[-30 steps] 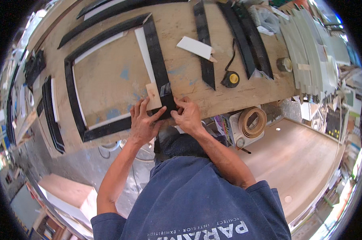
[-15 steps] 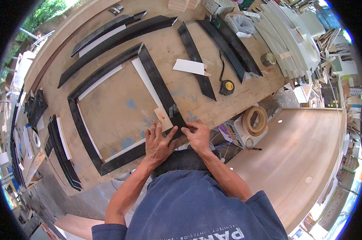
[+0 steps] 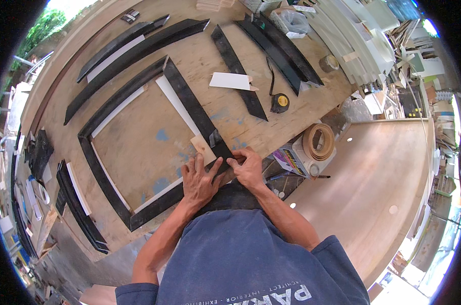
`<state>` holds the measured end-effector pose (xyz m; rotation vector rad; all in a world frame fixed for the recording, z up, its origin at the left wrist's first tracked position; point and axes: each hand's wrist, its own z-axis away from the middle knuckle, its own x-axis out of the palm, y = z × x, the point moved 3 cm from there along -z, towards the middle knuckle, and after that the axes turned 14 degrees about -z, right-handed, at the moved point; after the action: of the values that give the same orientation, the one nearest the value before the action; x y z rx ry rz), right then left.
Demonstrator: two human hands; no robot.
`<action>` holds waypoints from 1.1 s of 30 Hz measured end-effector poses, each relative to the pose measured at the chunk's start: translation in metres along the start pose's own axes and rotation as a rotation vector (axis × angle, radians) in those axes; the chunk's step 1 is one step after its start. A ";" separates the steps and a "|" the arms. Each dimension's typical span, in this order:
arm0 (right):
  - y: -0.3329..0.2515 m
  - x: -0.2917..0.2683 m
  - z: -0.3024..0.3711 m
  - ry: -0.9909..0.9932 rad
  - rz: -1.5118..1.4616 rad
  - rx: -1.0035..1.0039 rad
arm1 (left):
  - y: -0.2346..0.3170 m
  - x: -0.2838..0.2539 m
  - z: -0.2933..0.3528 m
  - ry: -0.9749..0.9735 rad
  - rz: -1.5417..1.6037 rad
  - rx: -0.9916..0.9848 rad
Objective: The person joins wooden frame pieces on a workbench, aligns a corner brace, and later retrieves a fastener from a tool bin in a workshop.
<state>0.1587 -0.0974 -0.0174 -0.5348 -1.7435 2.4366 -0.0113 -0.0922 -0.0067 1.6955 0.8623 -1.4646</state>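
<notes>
Both hands meet at the black frame's (image 3: 139, 132) near corner: left hand (image 3: 199, 179) flat, fingers spread, right hand (image 3: 247, 166) pinching the corner joint.

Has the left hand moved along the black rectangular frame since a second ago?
No. The left hand still presses the black rectangular frame's near corner beside the small wooden block.

Single head-worn fisheye view, looking steeply down, close over the workbench (image 3: 139, 147) — edges bending toward rim
</notes>
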 end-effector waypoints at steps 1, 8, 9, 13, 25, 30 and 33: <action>0.004 -0.001 -0.001 -0.007 -0.011 0.005 | 0.000 -0.001 0.000 0.001 0.001 0.004; 0.004 -0.003 -0.002 -0.044 -0.019 0.046 | -0.001 0.001 0.001 0.037 -0.020 0.012; 0.006 -0.003 -0.002 -0.029 -0.046 0.045 | -0.001 -0.001 0.000 0.040 -0.026 0.017; 0.013 -0.006 -0.006 -0.027 -0.052 0.030 | 0.003 -0.006 -0.003 -0.008 0.017 -0.005; 0.019 -0.012 -0.012 -0.060 -0.002 0.068 | 0.004 -0.007 -0.001 0.000 0.027 -0.023; 0.013 -0.013 -0.012 -0.058 0.159 0.073 | -0.003 -0.015 -0.001 -0.049 0.051 0.012; 0.003 -0.017 -0.011 -0.096 0.244 0.056 | -0.012 -0.016 -0.002 -0.078 0.062 0.060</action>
<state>0.1791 -0.0934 -0.0200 -0.6704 -1.7306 2.7092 -0.0223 -0.0849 0.0083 1.6825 0.7241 -1.5174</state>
